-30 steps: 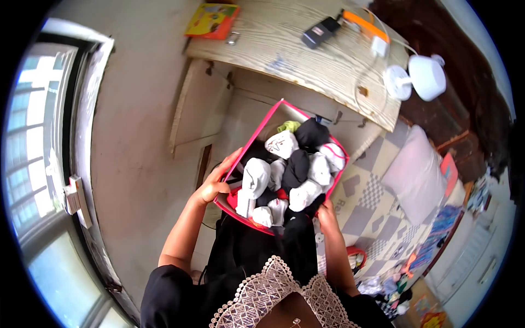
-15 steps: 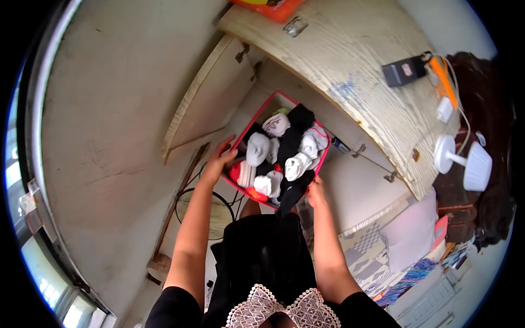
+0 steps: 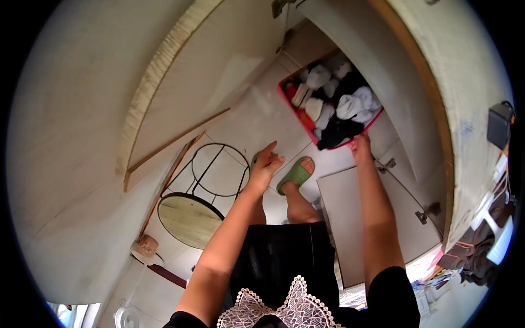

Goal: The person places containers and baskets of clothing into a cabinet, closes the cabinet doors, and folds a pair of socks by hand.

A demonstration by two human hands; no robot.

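A red-rimmed box sits tilted in the view, partly inside the cabinet. It is filled with rolled socks, among them white socks, black socks and a few red or orange pieces. My right hand is closed on the near right corner of the rim; its fingertips are partly hidden. Away from the box, my left hand hangs in the air above the floor, fingers spread and holding nothing.
An open cabinet door stands on the left, another door at lower right. The cabinet's top overhangs on the right. A round stool lies on its side beside my legs. Green slippers are on my feet.
The box has moved away from my body, down toward the cabinet's inside. My left hand has let go of its rim, while my right hand stays on it. My view has tilted lower.
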